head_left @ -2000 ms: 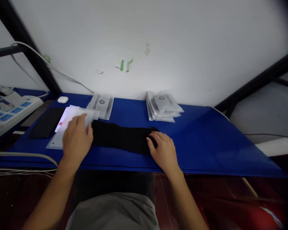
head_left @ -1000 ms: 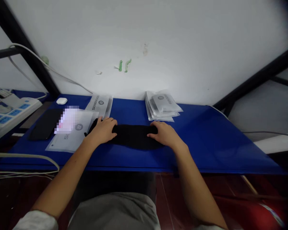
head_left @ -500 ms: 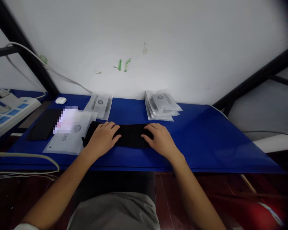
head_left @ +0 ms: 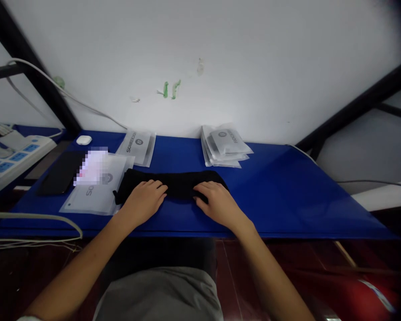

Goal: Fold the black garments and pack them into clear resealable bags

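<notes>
A long piece of folded black cloth (head_left: 179, 185) lies across the blue table in front of me, with a small loop or tag at its left end. My left hand (head_left: 146, 198) is closed at its front edge, left of the middle, fingers curled over the fabric. Towards the right end, my right hand (head_left: 215, 200) has its fingers bent over the same edge, and the thumb sits low beside them. Parts of the cloth under both palms are hidden. Its left end overlaps a frosted plastic bag (head_left: 95, 191) printed with lettering.
Behind the cloth lie another printed bag (head_left: 137, 149) and a stack of bags (head_left: 229, 142) against the wall. A black phone-like slab (head_left: 60, 174), a blurred bright screen (head_left: 93, 165) and a white earphone case (head_left: 83, 140) are at left. A power strip (head_left: 20, 160) and cables border that side.
Both hands have drawn towards me, from the cloth's top to its front edge. More of its back and right end shows, and the front edge between the hands sits slightly farther back.
</notes>
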A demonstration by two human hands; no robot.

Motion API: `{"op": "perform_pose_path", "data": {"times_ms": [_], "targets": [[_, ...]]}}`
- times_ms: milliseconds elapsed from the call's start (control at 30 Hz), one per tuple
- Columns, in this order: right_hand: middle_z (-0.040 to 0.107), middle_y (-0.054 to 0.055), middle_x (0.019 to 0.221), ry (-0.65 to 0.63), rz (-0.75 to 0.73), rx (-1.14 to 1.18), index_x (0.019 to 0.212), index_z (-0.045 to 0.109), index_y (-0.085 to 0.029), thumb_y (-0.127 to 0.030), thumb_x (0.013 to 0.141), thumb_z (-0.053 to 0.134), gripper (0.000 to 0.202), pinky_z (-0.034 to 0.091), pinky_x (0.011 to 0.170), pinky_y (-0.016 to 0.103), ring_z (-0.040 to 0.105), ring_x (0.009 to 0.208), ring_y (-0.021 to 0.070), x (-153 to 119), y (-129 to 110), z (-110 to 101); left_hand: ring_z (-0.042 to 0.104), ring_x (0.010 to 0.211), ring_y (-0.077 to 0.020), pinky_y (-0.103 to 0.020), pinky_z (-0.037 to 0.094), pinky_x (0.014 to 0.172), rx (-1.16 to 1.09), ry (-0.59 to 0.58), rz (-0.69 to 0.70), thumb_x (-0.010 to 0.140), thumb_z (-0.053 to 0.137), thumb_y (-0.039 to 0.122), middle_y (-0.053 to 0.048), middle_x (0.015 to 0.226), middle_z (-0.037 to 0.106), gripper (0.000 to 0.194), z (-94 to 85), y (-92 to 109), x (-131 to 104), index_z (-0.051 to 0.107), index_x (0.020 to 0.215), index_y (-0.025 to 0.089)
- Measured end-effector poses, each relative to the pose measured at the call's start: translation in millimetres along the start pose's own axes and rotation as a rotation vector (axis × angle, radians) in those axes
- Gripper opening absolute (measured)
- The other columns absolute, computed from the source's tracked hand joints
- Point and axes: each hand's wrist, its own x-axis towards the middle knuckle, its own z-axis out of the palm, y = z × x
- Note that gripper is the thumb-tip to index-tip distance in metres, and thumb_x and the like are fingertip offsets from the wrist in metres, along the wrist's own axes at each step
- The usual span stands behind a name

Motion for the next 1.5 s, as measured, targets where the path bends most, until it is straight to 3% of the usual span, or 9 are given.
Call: {"op": "perform_pose_path", "data": {"times_ms": [133, 233, 367, 567, 733, 933, 1200, 1367, 1500], "targets": [[0.071, 0.007, 0.095, 0.007, -0.031, 0.052, 0.097, 0.069, -0.02, -0.027, 0.088, 0.059, 0.015, 0.047, 0.086, 0.038, 0.064, 0.092, 0.0218, -2, -1, -6, 0.061, 0.098, -0.0233, -0.04, 0.048, 0.086, -0.063, 0.018, 0.022, 0.093, 0.047, 0.025, -0.008, 0.105, 0.067, 0.025, -1.8, -3, -2, 0.066, 0.106, 0.016], [0.071, 0.006, 0.094, 0.045, -0.014, 0.072, 0.091, 0.07, -0.021, -0.037, 0.092, 0.053, 0.023, 0.048, 0.083, 0.035, 0.065, 0.089, 0.0204, 0, 4, -10, 0.06, 0.1, -0.0232, -0.041, 0.047, 0.09, -0.108, 0.1, 0.002, 0.094, 0.046, 0.033, -0.007, 0.107, 0.067, 0.028, -2.1, -9, 0, 0.067, 0.104, 0.017], [0.065, 0.011, 0.119, 0.109, 0.139, -0.062, 0.112, 0.065, -0.018, -0.036, 0.094, 0.049, 0.031, 0.046, 0.091, 0.04, 0.06, 0.108, 0.0262, 8, 21, -8, 0.052, 0.119, -0.0261, -0.047, 0.039, 0.102, -0.136, 0.169, -0.078, 0.095, 0.039, 0.043, -0.009, 0.126, 0.06, 0.04, -0.3, -21, 5, 0.061, 0.119, 0.019], [0.065, 0.012, 0.117, -0.031, 0.302, -0.192, 0.118, 0.061, -0.018, -0.032, 0.09, 0.055, 0.032, 0.047, 0.087, 0.043, 0.06, 0.106, 0.0297, 17, 38, -3, 0.049, 0.121, -0.0301, -0.052, 0.036, 0.1, 0.021, 0.196, -0.175, 0.095, 0.033, 0.024, -0.014, 0.128, 0.059, 0.038, 5.2, -31, 14, 0.056, 0.124, 0.015], [0.067, 0.008, 0.1, 0.052, 0.297, -0.156, 0.1, 0.065, -0.021, -0.035, 0.083, 0.064, 0.021, 0.048, 0.078, 0.039, 0.061, 0.098, 0.0275, 20, 46, 0, 0.052, 0.11, -0.0339, -0.051, 0.04, 0.088, 0.135, 0.088, -0.21, 0.092, 0.042, 0.029, -0.015, 0.111, 0.065, 0.033, 4.6, -34, 17, 0.06, 0.115, 0.013], [0.066, 0.005, 0.087, 0.126, 0.259, -0.176, 0.081, 0.062, -0.022, -0.026, 0.083, 0.063, 0.005, 0.045, 0.071, 0.035, 0.062, 0.087, 0.0242, 29, 46, 2, 0.056, 0.102, -0.0282, -0.049, 0.034, 0.098, 0.102, 0.15, -0.184, 0.089, 0.047, 0.025, -0.01, 0.099, 0.066, 0.019, 1.0, -35, 22, 0.063, 0.094, 0.016], [0.069, 0.009, 0.103, 0.044, 0.285, -0.196, 0.109, 0.06, -0.019, -0.037, 0.083, 0.063, 0.031, 0.047, 0.076, 0.038, 0.063, 0.096, 0.0278, 21, 49, -1, 0.055, 0.107, -0.0338, -0.054, 0.035, 0.096, 0.207, 0.134, -0.311, 0.091, 0.044, 0.033, -0.017, 0.104, 0.066, 0.031, -5.6, -35, 12, 0.062, 0.102, 0.01], [0.068, 0.005, 0.098, 0.03, 0.278, -0.169, 0.096, 0.065, -0.022, -0.027, 0.081, 0.063, 0.016, 0.047, 0.074, 0.036, 0.062, 0.094, 0.0253, 19, 51, -8, 0.053, 0.107, -0.0343, -0.052, 0.04, 0.09, 0.251, 0.108, -0.313, 0.087, 0.042, 0.023, -0.016, 0.104, 0.066, 0.025, -6.9, -36, 10, 0.064, 0.093, 0.014], [0.067, 0.004, 0.089, 0.073, 0.263, -0.156, 0.087, 0.064, -0.022, -0.019, 0.078, 0.062, 0.01, 0.046, 0.069, 0.033, 0.062, 0.087, 0.0235, 20, 51, -8, 0.056, 0.104, -0.0326, -0.056, 0.033, 0.099, 0.2, 0.149, -0.297, 0.084, 0.042, 0.018, -0.015, 0.098, 0.067, 0.022, -7.6, -37, 11, 0.063, 0.09, 0.015]]}}
